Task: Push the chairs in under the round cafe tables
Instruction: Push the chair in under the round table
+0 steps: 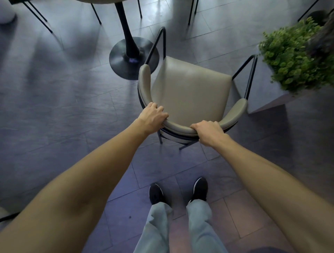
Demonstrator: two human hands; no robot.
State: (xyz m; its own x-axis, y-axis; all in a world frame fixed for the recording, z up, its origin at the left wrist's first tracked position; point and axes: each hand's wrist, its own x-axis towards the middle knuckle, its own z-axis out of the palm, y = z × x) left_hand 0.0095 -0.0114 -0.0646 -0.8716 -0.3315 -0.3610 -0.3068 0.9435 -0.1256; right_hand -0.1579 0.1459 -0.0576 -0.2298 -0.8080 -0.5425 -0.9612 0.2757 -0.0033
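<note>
Table top [101,1] cut off by the upper edge (only a sliver shows), other chair legs [37,16] cropped there too, plant [296,57] blurred and clipped at right, chair's [191,90] rear legs mostly hidden under its seat

Dark slate-tiled floor [54,112] carries it all: the beige chair [191,90] stands on thin black legs, the table's round black base [133,57] just beyond its left corner, a planter box [267,101] right of the chair, two black shoes [178,192] behind it.
</note>
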